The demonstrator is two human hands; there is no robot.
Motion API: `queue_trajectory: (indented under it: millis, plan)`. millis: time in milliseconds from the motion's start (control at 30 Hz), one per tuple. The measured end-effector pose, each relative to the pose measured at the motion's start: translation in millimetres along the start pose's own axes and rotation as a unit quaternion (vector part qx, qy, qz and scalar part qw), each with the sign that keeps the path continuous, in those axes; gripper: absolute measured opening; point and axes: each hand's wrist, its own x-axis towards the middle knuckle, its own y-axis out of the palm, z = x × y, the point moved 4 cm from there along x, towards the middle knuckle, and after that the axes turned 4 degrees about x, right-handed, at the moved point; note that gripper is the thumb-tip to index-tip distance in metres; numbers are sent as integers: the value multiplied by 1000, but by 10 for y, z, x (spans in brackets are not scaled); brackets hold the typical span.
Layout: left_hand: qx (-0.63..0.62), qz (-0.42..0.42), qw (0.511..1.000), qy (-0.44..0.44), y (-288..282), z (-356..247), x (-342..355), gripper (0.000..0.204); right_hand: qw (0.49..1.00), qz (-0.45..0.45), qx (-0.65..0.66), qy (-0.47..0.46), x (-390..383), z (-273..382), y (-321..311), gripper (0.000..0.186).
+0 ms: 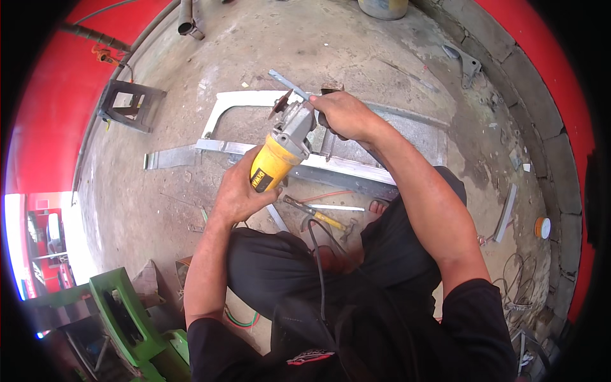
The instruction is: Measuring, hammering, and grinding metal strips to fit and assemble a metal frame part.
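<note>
My left hand (245, 194) is wrapped round the yellow body of an angle grinder (280, 156), whose grey metal head points away from me. A thin reddish-brown disc (280, 105) is seen nearly edge-on at the head. My right hand (349, 116) is closed beside the head, its thumb on a narrow grey metal strip (287, 84) that sticks out past the disc. Whether the strip touches the disc I cannot tell. Something dark shows under the right fingers, partly hidden. Below the tool, a pale metal frame (238, 148) lies on the ground.
A hammer with a yellow handle (324, 219) lies near my feet. A grey plastic stool (130, 105) stands at the left, and a green machine part (124, 312) at the lower left. Metal offcuts (506, 213) and an orange-and-white roll (541, 227) lie by the right wall.
</note>
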Motion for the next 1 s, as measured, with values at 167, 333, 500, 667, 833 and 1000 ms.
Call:
queue_trajectory:
  millis: [167, 333, 500, 667, 833, 1000]
  plan:
    - [-15, 3, 1000, 0, 2, -4, 6, 79, 1000, -9, -14, -13, 9, -19, 17, 44]
    - [-10, 19, 1000, -6, 14, 10, 12, 78, 999, -13, -24, -25, -23, 19, 20, 43]
    - [-2, 21, 1000, -2, 18, 8, 6, 78, 995, -39, -67, -65, -42, 58, 41, 46]
    - [-12, 22, 1000, -16, 41, 31, 21, 77, 993, -76, -69, -49, -15, 10, 59, 50]
    - [-13, 5, 1000, -3, 33, 15, 16, 77, 993, -83, -61, -50, -21, 23, 51, 53]
    - [-5, 17, 1000, -25, 34, 1, 24, 77, 995, -75, -56, -39, -43, 36, 41, 52]
